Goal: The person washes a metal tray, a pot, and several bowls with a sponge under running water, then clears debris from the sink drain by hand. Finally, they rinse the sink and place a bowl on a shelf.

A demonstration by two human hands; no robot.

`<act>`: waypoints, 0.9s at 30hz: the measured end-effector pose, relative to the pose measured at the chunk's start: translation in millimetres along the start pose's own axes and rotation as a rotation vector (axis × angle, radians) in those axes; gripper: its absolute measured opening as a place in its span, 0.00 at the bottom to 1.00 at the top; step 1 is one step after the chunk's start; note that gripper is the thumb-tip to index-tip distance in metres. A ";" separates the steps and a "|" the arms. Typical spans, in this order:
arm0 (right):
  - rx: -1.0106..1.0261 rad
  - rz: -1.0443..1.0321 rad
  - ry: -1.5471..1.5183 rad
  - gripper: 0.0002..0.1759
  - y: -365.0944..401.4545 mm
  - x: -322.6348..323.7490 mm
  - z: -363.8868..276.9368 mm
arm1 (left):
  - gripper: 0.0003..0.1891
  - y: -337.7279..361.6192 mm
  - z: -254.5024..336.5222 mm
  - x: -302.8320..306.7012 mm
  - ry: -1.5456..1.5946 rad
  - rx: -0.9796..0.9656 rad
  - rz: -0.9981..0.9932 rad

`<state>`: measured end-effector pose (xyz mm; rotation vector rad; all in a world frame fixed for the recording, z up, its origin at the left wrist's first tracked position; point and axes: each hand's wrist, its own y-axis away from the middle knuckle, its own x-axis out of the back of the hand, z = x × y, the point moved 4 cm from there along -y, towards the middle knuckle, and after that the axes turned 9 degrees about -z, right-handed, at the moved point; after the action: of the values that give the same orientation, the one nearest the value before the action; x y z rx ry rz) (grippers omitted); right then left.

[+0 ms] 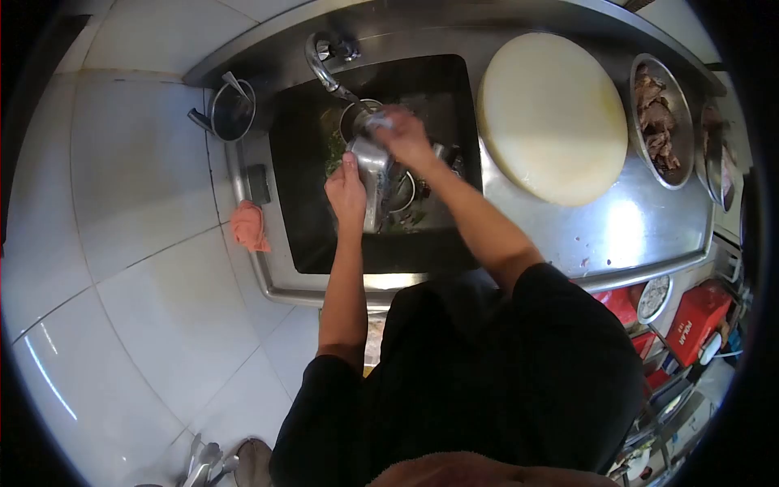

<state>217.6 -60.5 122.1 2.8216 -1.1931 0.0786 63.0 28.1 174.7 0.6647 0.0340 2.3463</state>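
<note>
My left hand (346,197) grips a shiny steel container (372,161) by its near left side, thumb on top, holding it tilted over the dark sink (296,235). My right hand (403,138) is at the container's far end, just below the tap (319,66), and is blurred by motion. Its fingers are closed around something whitish that I cannot make out. Beneath the hands, a round metal bowl (401,193) and another round vessel (350,122) lie in the sink, partly hidden, among green scraps (334,150).
Right of the sink lies a thick round white cutting board (556,118). Beyond it stands a steel bowl of dark meat (656,122). On the left are a pot with a utensil (233,112), a dark sponge-like block (259,184) and a pinkish-orange cloth (248,226) on the rim.
</note>
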 end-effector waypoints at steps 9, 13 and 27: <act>-0.168 -0.072 -0.210 0.09 -23.7 4.0 74.9 | 0.27 38.2 1.2 25.2 0.020 -0.063 -0.013; 0.446 0.036 0.076 0.15 36.4 -58.4 -17.5 | 0.30 22.7 -12.8 28.3 0.053 0.033 0.010; -0.347 -0.351 -0.851 0.29 -42.2 17.3 56.1 | 0.29 77.4 -100.3 129.9 0.755 0.297 -0.170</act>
<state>261.0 -48.7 65.5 2.7107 -0.6401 -1.3062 -113.9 66.0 161.9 -0.1261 0.7518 2.3087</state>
